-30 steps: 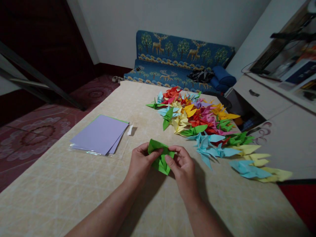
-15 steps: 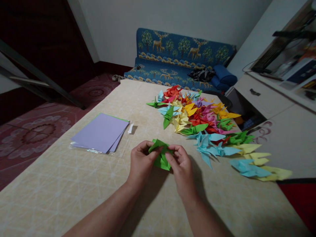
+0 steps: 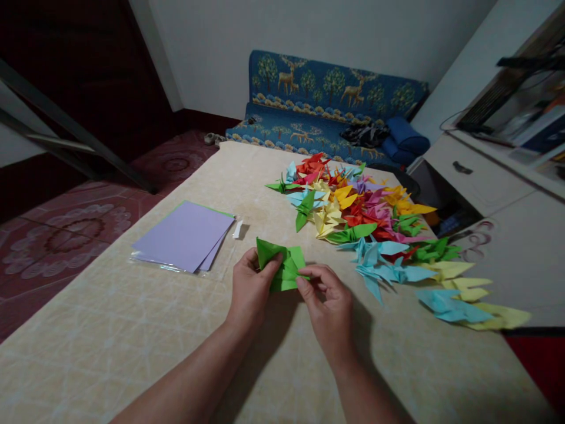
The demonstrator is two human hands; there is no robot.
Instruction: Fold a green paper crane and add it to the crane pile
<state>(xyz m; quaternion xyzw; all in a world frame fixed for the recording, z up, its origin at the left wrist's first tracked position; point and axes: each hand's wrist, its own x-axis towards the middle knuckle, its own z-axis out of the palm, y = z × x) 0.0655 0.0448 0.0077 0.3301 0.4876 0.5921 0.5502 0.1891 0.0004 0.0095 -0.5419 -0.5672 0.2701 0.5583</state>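
A partly folded green sheet of origami paper (image 3: 286,268) is held up just above the table, its creases showing and one pointed corner sticking up at the left. My left hand (image 3: 252,285) pinches its left side, thumb on the near face. At its right edge, my right hand (image 3: 329,294) grips the paper between thumb and fingers. Beyond and to the right lies a heap of folded paper cranes (image 3: 368,206) in red, yellow, orange, pink, green and light blue.
Purple paper sheets (image 3: 185,235) lie in a clear plastic sleeve on the left of the cloth-covered table (image 3: 145,341). A small white slip (image 3: 238,229) is beside them. Behind the table stands a blue patterned sofa (image 3: 309,112); a white cabinet (image 3: 507,247) is at the right.
The green paper has been turned and spread wider, with a corner now pointing up at the left. My right hand has shifted slightly right, and the view has moved a little.
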